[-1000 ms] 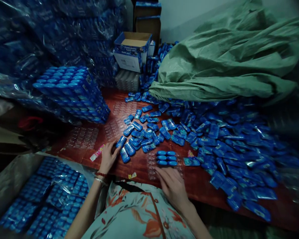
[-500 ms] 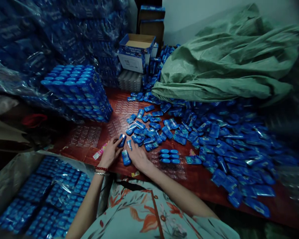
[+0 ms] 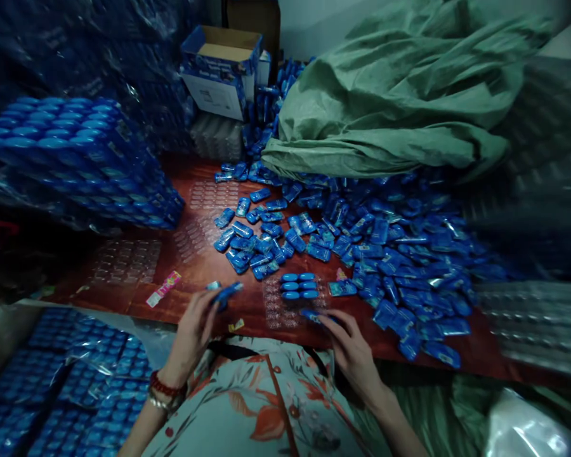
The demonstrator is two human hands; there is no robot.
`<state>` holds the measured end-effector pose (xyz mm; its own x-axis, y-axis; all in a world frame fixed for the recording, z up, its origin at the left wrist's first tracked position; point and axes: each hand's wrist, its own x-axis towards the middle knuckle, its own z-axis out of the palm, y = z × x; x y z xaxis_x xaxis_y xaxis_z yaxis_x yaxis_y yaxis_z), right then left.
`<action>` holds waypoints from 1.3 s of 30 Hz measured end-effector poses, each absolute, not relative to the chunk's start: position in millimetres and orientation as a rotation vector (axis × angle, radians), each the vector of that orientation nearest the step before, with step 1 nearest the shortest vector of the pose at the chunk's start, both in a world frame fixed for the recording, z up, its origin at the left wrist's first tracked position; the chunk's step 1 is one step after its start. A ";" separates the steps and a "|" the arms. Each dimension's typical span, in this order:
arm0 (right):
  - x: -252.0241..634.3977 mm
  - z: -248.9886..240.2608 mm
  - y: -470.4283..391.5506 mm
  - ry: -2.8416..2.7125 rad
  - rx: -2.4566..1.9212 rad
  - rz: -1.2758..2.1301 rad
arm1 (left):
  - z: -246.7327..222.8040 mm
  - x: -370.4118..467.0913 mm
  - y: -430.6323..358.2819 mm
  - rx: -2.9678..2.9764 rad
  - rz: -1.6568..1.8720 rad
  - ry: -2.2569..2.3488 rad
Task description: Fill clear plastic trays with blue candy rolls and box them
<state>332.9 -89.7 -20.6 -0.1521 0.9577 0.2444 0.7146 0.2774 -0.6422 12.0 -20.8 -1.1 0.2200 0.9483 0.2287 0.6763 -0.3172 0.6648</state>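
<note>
My left hand (image 3: 195,327), with a red bead bracelet at its wrist, is closed on a small blue container (image 3: 228,293) above the table's front part. Just beyond its fingers lies another small piece, blue and white and partly hidden. My right hand (image 3: 349,346) pinches a blue container (image 3: 310,315) at the front edge of a clear moulded plastic tray (image 3: 278,311). Several blue containers (image 3: 299,286) stand upright in that tray, their oval tops showing. A loose blue container (image 3: 342,289) lies flat to the right of the tray.
A large heap of blue containers (image 3: 400,254) covers the table's right side, under green cloth (image 3: 390,108). Stacked containers (image 3: 76,158) stand at left. An open carton (image 3: 219,82) sits at the back. Below the table's left edge is a lined box of containers (image 3: 99,368).
My hands have moved apart. The right hand has gone right to the tray with a blue container; the left stays near the front with one. The view has shifted right.
</note>
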 end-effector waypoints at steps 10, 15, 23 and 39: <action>338.0 -42.1 -63.6 -2.169 -1.355 0.256 | -16.5 93.8 -10.7 2.371 0.614 1.006; 306.8 -32.8 -68.0 -2.219 -1.514 0.271 | -21.6 94.4 -3.5 2.599 0.681 0.923; 289.7 -9.3 -63.0 -2.337 -1.620 0.452 | -15.7 81.6 -2.0 2.763 0.565 0.860; 266.6 -11.6 -41.8 -2.376 -1.760 0.165 | -35.2 91.2 3.2 2.745 0.632 0.894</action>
<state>266.6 -41.8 -11.6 -0.2835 0.9558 0.0783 0.9359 0.2936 -0.1949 91.2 3.2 -35.2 0.7281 0.5966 0.3376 0.5173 -0.8013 0.3005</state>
